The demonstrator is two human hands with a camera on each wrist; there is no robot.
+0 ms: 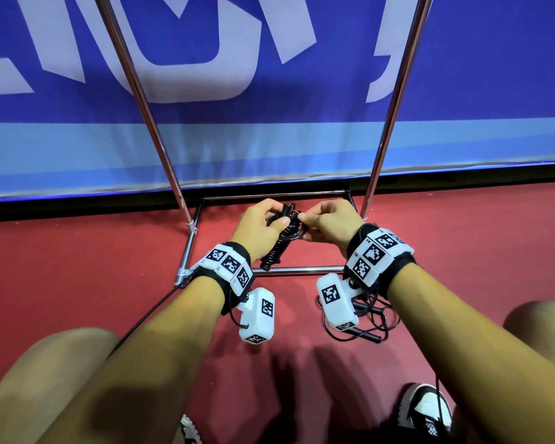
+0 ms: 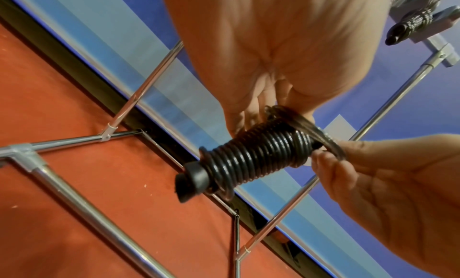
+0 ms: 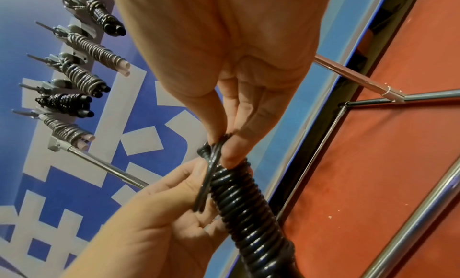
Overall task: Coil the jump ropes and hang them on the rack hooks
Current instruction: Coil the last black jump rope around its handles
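A black jump rope (image 1: 277, 243), wound in tight turns round its handles, is held above the rack's base. My left hand (image 1: 274, 216) grips the upper part of this bundle (image 2: 259, 160), thumb on top. At the bundle's top end my right hand (image 1: 308, 221) pinches a loose loop of cord (image 3: 211, 168) between thumb and fingers. Several coiled ropes (image 3: 74, 75) hang on the rack hooks (image 2: 445, 56) overhead. A second black jump rope (image 1: 372, 318) lies tangled on the floor under my right wrist.
The chrome rack's base bar (image 1: 298, 269) lies on the red floor just below my hands, with its two uprights (image 1: 161, 139) rising either side. A blue banner (image 1: 269, 91) stands close behind. My knees and a shoe (image 1: 423, 408) are at the bottom.
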